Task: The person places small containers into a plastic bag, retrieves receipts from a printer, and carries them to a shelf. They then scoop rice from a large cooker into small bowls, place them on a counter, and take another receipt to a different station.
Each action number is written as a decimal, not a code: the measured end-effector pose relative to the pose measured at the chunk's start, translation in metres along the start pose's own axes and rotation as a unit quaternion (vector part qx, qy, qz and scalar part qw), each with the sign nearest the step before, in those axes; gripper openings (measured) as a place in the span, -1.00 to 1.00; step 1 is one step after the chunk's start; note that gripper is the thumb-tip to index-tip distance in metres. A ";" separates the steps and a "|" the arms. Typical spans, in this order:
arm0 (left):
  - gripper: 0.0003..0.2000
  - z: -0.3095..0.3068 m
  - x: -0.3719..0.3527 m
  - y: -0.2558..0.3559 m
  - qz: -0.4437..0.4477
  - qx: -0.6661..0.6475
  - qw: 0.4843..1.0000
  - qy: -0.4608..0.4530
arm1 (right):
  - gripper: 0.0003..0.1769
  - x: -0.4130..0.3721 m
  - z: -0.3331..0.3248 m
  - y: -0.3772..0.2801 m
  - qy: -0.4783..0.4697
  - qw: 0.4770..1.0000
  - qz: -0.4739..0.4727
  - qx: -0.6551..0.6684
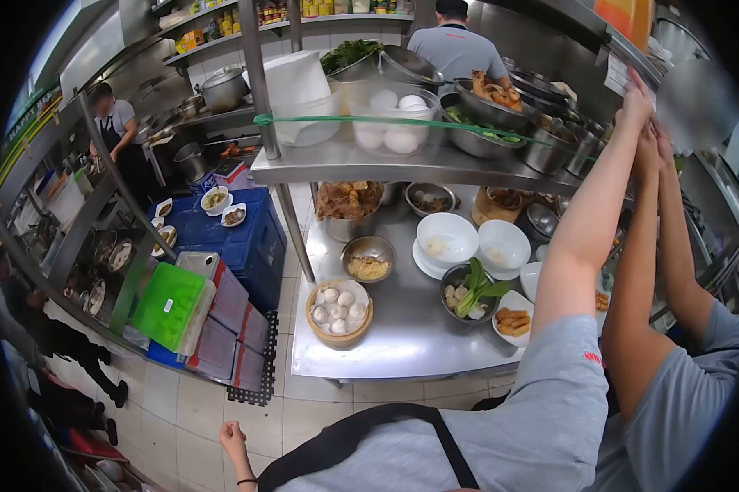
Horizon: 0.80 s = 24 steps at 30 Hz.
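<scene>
My right arm stretches up past the shelf's right end. My right hand [636, 102] is raised with a finger stretched out, beside a white paper slip [618, 75]; no object shows in it. Low at the left, away from the table, my left hand [233, 439] has its fingers curled with nothing visible inside. Below my right arm lie a plate of fried rolls [513, 322] and a metal bowl of leafy greens [472, 295]. A bamboo steamer [341, 338] of white buns stands at the table's left corner.
A co-worker's arms [644, 205] reach up close against my right arm. The steel shelf [435, 170] carries a tub of eggs [392, 123] and several bowls. White bowls [447, 238] stand on the table. Blue coolers [234, 225] and a green lid [168, 303] are at left.
</scene>
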<state>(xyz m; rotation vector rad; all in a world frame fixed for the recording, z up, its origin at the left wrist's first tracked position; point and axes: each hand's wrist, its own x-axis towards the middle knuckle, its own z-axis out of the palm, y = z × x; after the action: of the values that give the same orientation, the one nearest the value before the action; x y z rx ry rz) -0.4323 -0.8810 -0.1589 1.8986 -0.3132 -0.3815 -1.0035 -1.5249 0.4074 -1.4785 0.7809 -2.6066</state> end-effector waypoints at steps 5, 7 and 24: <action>-0.89 -0.043 -0.026 -0.037 -0.094 0.006 0.995 0.021 | -0.71 -0.095 -0.011 -0.009 0.106 0.992 0.013 0.069; -0.87 -0.068 -0.030 -0.067 -0.093 0.021 0.995 0.039 | -0.68 -0.181 0.012 -0.079 0.215 0.969 -0.025 0.116; -0.88 -0.378 -0.213 -0.107 -0.154 0.030 0.871 0.465 | -0.91 -0.885 0.142 -0.647 -0.625 0.447 0.241 0.593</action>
<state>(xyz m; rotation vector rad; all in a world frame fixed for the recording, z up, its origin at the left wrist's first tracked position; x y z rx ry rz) -0.4685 -0.4383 -0.1109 1.9676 0.6339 0.3667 -0.2756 -0.7714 0.0541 -1.5091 -0.6462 -0.5023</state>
